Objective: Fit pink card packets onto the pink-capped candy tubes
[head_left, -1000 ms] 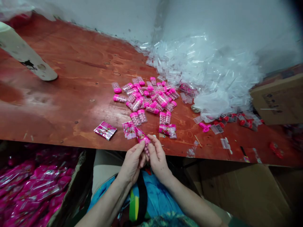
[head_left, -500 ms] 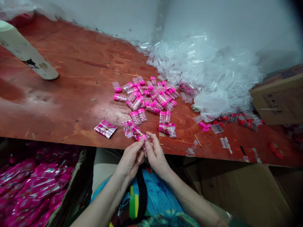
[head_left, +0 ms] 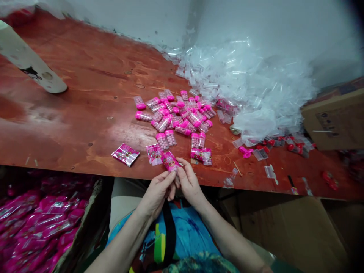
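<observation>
left hand (head_left: 156, 189), right hand (head_left: 191, 187): pinched on one pink packet (head_left: 170, 160); capped tubes (head_left: 195, 119), unbagged, twelve o'clock; seemingly finished packets (head_left: 45, 224), eight o'clock.

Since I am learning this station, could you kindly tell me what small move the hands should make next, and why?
Probably pinch the near end of the pink packet neatly together: the left hand and the right hand meet there, while its printed part sticks out beyond them. Whether that near end is open is hidden, so take this as a judgement.
</observation>
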A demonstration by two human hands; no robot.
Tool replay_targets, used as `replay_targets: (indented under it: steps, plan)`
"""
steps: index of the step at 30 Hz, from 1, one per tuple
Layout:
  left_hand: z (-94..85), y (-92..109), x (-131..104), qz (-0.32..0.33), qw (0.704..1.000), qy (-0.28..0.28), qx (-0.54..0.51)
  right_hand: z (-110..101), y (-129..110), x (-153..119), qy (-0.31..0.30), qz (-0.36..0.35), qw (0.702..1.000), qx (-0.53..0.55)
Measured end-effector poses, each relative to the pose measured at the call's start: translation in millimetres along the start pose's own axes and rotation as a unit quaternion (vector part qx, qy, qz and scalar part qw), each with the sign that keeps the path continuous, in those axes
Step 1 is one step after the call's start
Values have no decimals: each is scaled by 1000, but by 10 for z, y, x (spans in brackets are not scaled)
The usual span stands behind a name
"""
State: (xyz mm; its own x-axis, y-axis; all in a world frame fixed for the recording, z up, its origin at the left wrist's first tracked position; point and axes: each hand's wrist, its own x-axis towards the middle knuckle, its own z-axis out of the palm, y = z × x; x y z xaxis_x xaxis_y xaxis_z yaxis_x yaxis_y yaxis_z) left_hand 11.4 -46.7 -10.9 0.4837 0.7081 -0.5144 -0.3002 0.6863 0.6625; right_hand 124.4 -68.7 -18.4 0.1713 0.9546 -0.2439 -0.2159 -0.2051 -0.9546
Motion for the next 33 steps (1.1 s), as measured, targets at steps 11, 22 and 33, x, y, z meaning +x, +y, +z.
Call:
replay_targets:
  steps: [11,22,33]
  plan:
    - [-10,37,118,-7,998,48,-49,-134,36,-68,-68,17,997,-21]
    - [39,-62,106,-1,1000,-8,3,-185,147,47,-121,67,988,74]
    - [-212,154,17,87,976,193,60,-303,-356,125,111,-145,739,-648]
